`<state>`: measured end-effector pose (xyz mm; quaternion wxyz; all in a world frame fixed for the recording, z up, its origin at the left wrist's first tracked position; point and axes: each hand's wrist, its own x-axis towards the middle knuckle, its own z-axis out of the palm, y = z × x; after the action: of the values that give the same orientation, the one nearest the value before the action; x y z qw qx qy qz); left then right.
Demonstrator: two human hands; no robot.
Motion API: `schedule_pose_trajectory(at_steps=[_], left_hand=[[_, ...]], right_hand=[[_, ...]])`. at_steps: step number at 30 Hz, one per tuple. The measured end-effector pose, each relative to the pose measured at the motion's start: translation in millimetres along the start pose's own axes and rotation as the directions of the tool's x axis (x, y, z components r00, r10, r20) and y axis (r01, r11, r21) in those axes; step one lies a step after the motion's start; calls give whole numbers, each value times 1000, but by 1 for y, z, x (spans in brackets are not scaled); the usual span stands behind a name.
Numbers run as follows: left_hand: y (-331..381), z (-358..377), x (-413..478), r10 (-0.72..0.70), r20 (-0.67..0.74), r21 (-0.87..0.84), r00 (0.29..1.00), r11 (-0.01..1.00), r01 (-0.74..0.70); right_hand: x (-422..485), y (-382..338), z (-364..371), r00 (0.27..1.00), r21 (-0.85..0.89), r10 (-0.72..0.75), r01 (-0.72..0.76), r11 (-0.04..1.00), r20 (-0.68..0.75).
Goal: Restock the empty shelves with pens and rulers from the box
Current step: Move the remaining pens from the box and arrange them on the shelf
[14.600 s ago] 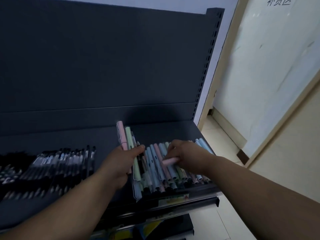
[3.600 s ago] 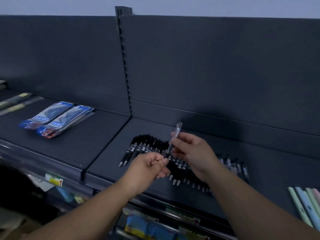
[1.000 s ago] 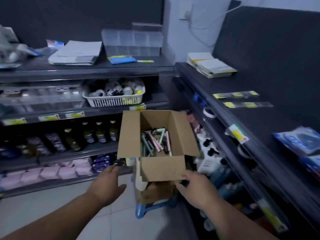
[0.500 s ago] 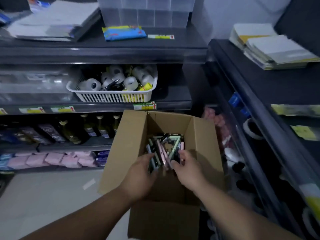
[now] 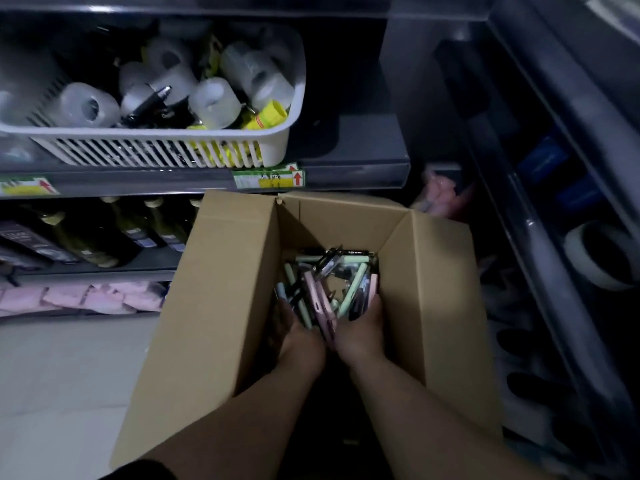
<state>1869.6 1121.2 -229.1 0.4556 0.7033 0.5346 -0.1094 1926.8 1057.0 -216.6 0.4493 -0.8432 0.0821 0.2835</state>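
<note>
Head view: pens (image 5: 325, 282) lie crisscrossed at the bottom of the box (image 5: 225, 289). My right grip (image 5: 360, 329) curls round a bunch; the left grip (image 5: 298, 332) is in shadow, closure I cannot tell. Lifted this tangled, I judge some could slip out and scatter.

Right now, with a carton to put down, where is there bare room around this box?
Two patches: the shelf right of the white basket, and the floor tiles left of the box. Crowded: tape rolls fill the basket; pens, left hand and right hand fill the box bottom.
</note>
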Motion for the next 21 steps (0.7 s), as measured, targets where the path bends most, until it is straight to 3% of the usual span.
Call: schedule_pose_trajectory(at_steps=[5, 10, 16, 21], left_hand=[[11, 7, 10, -103, -118, -49, 988, 994, 98], [8, 10, 23, -151, -6, -112, 989, 982, 149], [14, 7, 15, -197, 70, -326, 978, 922, 209], [20, 0, 6, -156, 26, -352, 987, 923, 155]], right_hand=[[12, 0, 4, 992, -77, 114, -118, 990, -48], [18, -3, 6, 976, -172, 214, -215, 961, -23], [18, -4, 10, 940, 131, 325, -337, 932, 107], [19, -1, 13, 957, 272, 270, -289, 918, 103]])
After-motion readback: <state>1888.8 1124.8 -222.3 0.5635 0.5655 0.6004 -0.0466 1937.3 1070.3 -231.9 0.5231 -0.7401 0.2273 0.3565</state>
